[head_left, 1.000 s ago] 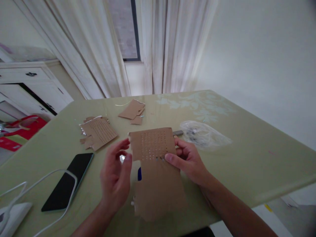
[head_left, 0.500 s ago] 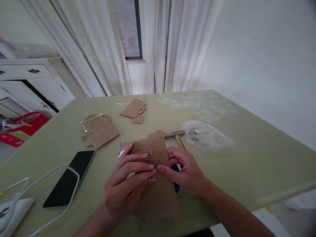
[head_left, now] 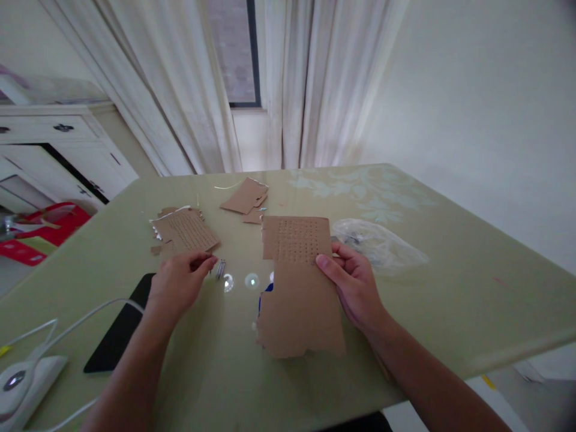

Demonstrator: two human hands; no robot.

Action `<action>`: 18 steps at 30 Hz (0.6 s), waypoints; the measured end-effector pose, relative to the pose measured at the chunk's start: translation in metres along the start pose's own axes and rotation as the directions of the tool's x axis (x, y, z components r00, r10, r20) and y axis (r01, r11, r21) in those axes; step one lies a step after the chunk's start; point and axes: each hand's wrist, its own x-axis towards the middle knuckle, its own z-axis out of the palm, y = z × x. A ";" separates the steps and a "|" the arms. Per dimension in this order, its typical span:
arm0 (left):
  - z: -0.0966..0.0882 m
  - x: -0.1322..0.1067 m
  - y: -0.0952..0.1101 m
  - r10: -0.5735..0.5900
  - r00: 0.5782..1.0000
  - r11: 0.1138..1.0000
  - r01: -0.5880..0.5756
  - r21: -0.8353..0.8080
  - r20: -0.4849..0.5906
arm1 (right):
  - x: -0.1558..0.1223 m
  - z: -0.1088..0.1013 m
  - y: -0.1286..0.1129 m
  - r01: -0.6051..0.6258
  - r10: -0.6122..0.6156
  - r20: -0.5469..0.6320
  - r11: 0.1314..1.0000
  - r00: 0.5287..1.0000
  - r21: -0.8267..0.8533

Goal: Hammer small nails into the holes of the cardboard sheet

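Note:
My right hand (head_left: 353, 282) is closed on the right edge of a brown cardboard sheet (head_left: 297, 294), thumb on top. The sheet is lifted and tilted over the green table (head_left: 450, 282), and its upper part carries a grid of small holes. Something blue (head_left: 266, 288) peeks out under its left edge. My left hand (head_left: 180, 281) rests low on the table to the left, apart from the sheet. Its fingertips are drawn together at the end of a small bundle of metal nails (head_left: 220, 268) lying on the table.
A second perforated cardboard piece (head_left: 184, 231) and smaller scraps (head_left: 245, 197) lie further back. A crumpled clear plastic bag (head_left: 380, 246) sits right of the sheet. A black phone (head_left: 119, 327), a white cable (head_left: 67, 327) and a white device (head_left: 20, 384) are at the left.
My left hand let go of the cardboard and moved left to the nails. My right hand raised the sheet and shifted it right, and it now hides the hammer.

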 end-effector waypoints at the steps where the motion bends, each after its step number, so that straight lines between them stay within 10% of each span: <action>1: 0.002 0.006 -0.006 -0.035 0.999 0.993 0.031 0.115 0.027 | 0.001 -0.001 0.001 -0.003 0.003 0.001 1.000 1.000 0.004; 13: 0.014 0.010 -0.010 -0.048 0.991 0.985 0.026 0.172 0.126 | 0.005 -0.004 0.003 -0.009 0.009 0.013 1.000 1.000 -0.022; 18: 0.016 -0.001 0.005 0.102 0.993 0.993 -0.099 0.058 -0.053 | 0.005 -0.006 0.004 0.032 -0.033 0.112 0.999 0.993 0.010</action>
